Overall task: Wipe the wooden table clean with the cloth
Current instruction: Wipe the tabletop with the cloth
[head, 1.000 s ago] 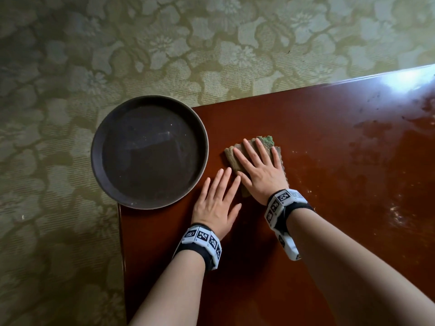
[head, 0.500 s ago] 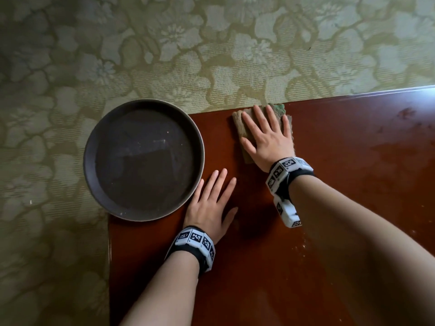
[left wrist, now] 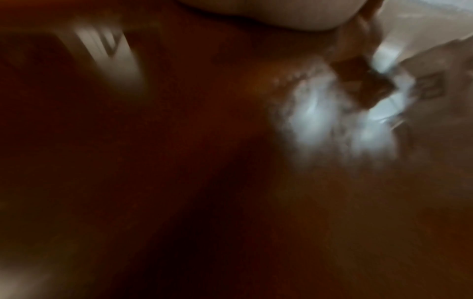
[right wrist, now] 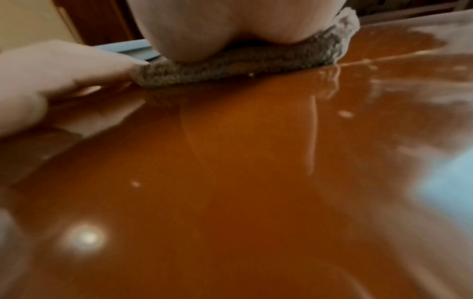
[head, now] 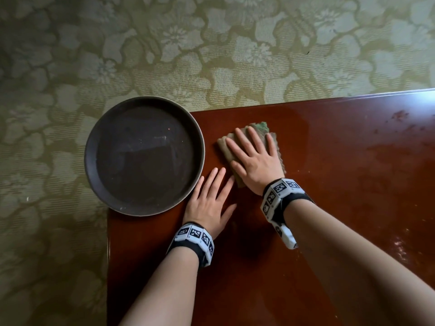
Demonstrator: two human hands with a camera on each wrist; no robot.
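- Only one cloth is in sight, a brownish-green folded pad lying flat on the counter near its far left corner; the right wrist view shows its knitted edge pressed against the glossy wood.
- Two hands are on the counter. The right hand lies palm-down on the cloth with its fingers straight and spread, pressing rather than gripping it.
- The left hand rests flat on the bare wood just beside the cloth, fingers straight, its grip holding nothing.
- Two white wristbands with black square markers are worn, one on each wrist.
- One round dark tray sits at the counter's left corner, overhanging the edge, its rim close to the left fingertips.
- Reddish-brown and polished, the counter reflects light; dull smudges and small specks mark its right side.
- Beyond and beside it lies an olive carpet with a pale floral pattern.
- Blur hides detail in the left wrist view.
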